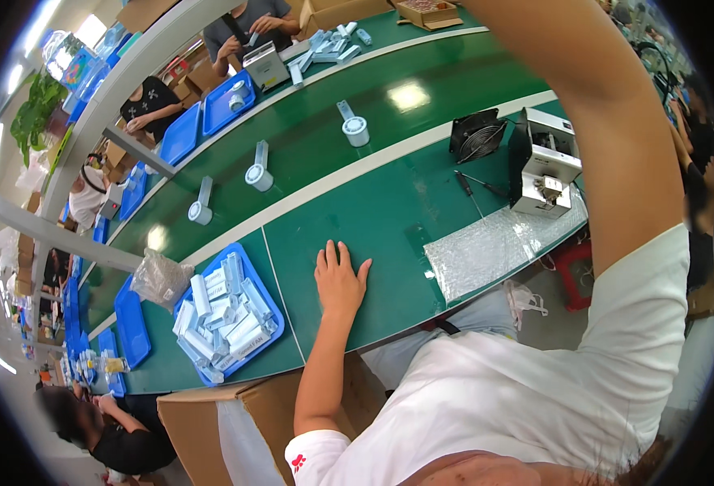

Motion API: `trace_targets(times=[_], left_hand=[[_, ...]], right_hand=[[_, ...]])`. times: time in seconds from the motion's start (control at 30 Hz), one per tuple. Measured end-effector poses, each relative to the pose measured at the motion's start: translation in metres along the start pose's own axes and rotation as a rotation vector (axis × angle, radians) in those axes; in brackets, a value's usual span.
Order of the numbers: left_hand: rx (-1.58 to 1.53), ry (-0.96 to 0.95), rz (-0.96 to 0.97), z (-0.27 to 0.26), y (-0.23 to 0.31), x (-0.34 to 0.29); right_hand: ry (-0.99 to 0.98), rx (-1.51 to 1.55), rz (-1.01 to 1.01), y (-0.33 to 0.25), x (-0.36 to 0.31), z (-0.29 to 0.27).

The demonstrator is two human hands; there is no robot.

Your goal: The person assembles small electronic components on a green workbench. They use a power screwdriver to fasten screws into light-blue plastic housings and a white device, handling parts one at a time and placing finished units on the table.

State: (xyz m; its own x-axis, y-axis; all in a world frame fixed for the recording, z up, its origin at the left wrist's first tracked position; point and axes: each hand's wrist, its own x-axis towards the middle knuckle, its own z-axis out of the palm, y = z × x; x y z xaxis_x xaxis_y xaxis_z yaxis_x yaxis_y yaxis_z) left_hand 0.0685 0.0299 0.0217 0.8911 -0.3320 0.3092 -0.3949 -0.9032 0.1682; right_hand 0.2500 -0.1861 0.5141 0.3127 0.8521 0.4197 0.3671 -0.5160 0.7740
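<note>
My bare left hand (340, 283) lies flat, empty, on the smooth green tabletop (397, 267), frame centre; blue plastic tray (276, 316), lower left; right hand off-frame, its grip I cannot tell.

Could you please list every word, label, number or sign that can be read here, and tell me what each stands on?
Light-blue boxes in the blue tray: dark printed lettering on several; I won't copy the wording out.
White sleeve: a small red mark, no readable words.
Black shirt across the belt: pale cross shapes, no readable words.
Metal unit: any markings are too small to read.
</note>
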Motion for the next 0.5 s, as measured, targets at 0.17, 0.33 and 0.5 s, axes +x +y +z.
trace_targets(times=[0.17,0.33,0.5], left_hand=[[-0.251,0.082,0.075,-0.001,0.010,0.022],[-0.494,0.095,-0.173,0.011,-0.035,0.071],[-0.057,0.665,-0.377,0.043,-0.114,0.180]], right_hand=[[0.555,0.393,0.315,-0.080,-0.089,-0.031],[0.224,1.004,0.902,-0.261,-0.185,0.037],[-0.305,0.955,1.350,-0.316,-0.201,0.216]])
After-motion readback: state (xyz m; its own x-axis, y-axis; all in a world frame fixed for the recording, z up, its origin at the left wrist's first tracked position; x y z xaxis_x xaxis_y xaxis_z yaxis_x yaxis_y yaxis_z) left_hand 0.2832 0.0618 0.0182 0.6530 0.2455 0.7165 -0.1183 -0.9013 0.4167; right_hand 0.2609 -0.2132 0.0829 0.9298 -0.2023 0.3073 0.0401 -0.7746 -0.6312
